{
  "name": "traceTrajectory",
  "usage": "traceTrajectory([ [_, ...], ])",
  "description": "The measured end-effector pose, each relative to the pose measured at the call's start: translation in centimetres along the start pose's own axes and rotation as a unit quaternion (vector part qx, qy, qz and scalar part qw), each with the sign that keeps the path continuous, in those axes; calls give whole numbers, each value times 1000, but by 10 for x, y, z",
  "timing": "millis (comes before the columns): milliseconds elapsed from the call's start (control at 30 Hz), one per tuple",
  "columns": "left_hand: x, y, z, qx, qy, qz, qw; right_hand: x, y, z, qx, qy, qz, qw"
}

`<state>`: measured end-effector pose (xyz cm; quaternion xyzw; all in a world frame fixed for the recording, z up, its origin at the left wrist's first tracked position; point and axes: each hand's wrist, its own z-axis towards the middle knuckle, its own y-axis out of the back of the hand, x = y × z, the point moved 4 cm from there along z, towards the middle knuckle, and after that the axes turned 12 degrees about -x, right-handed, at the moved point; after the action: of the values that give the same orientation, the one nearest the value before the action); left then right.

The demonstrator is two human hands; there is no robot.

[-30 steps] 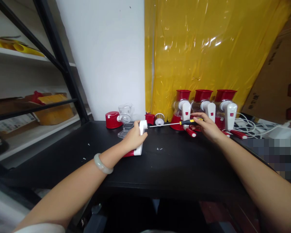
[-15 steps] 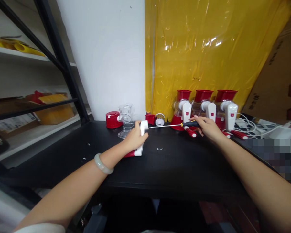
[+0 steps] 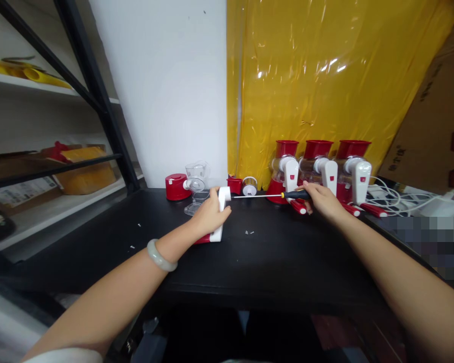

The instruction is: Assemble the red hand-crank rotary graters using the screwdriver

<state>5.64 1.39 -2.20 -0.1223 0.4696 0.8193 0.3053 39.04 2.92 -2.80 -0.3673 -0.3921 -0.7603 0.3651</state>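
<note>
My left hand (image 3: 211,213) is closed round a white crank handle (image 3: 217,234) with a red grip, held upright over the black table. Its round white hub faces right. In my right hand (image 3: 320,197) is a screwdriver (image 3: 293,194) with a black and yellow handle, its shaft level and pointing left. The tip reaches the hub's open end; whether it touches a screw inside cannot be made out. Behind the left hand stand a red base (image 3: 176,187) and a clear plastic housing (image 3: 196,176). A red part (image 3: 234,185) and a grater drum (image 3: 249,186) lie behind the shaft.
Three assembled red-and-white drum graters (image 3: 286,169) stand in a row at the back right. White cables (image 3: 397,201) and a power adapter lie beyond them. Small white bits (image 3: 249,232) are scattered on the black table (image 3: 272,267). A shelf rack (image 3: 98,101) rises at the left.
The fingers of my right hand have shifted round the screwdriver's handle. The screwdriver and the crank handle stay almost in place, the left hand steady.
</note>
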Motion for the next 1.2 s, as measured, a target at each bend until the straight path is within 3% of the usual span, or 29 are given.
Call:
traceTrajectory([
  [267,9,-4,4,2,12,4,1000,-5,-1,5,-3,38,166,985],
  [433,8,-5,3,10,8,3,1000,0,-3,2,11,1,226,974],
  [867,7,-5,3,5,7,-10,1000,-5,0,4,14,-13,198,980],
  [1200,1,-2,1,4,2,-12,1000,-3,0,5,-24,-4,147,989],
])
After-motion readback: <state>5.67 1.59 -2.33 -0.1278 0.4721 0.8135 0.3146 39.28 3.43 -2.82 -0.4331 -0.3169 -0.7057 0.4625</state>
